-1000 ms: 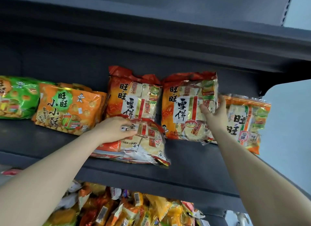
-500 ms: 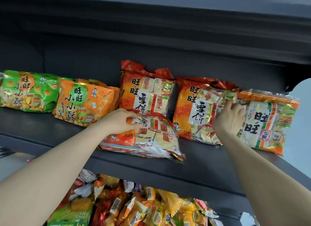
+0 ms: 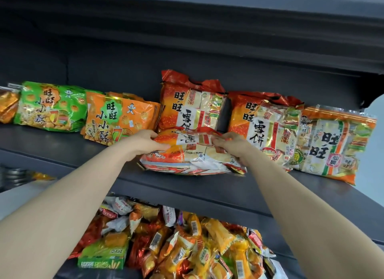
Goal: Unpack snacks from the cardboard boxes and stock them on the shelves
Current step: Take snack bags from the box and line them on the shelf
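On shelf (image 3: 87, 154), both hands, L (image 3: 143, 143) & R (image 3: 230, 145), grip flat bag (image 3: 193, 156): light, crinkly, slippery, crackers prob fragile; hold by edges.

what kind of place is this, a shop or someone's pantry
Most likely a shop aisle being stocked. A dark grey metal shelf holds a row of upright foil snack bags facing front, such as the green foil bag, and loose small snack packets are piled on the tier below.
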The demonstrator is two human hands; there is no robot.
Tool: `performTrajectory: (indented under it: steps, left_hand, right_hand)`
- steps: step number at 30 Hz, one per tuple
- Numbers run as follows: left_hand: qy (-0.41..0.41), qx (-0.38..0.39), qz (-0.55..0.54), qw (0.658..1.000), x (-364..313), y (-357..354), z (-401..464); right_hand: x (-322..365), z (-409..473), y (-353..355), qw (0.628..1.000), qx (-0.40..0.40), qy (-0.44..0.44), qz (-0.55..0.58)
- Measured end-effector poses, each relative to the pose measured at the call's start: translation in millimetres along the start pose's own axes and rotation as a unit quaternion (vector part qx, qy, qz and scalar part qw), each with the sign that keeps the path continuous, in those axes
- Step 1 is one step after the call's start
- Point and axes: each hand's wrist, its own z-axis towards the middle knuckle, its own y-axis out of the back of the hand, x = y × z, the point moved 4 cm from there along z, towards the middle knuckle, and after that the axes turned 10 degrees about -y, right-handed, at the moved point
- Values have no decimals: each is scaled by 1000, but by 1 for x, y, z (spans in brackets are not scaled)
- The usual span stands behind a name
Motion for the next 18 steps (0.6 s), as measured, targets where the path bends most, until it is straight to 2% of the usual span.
performTrajectory:
  steps: [2, 7, 10, 13, 15, 18]
  left_hand:
    - [-9, -18, -37, 999, -2, 7, 0]
    - [-19, -46, -84, 995, -7, 20, 3]
    - [-67, -75, -91, 991, -9, 20, 9]
    - [-141, -80, -89, 983, -17, 8, 14]
    - [-189, -78, -31, 978, -24, -2, 20]
    - [-222, -105, 165, 955, -22, -17, 30]
  right_hand:
    - [8, 2, 9, 999, -22, 23, 27]
    - [22, 5, 20, 992, -11, 51, 116]
    - [35, 3, 26, 977, -42, 157, 135]
    - [40, -2, 29, 953, -114, 248, 132]
    - [37, -4, 29, 936, -182, 276, 118]
    - [32, 1, 18, 919, -237, 304, 86]
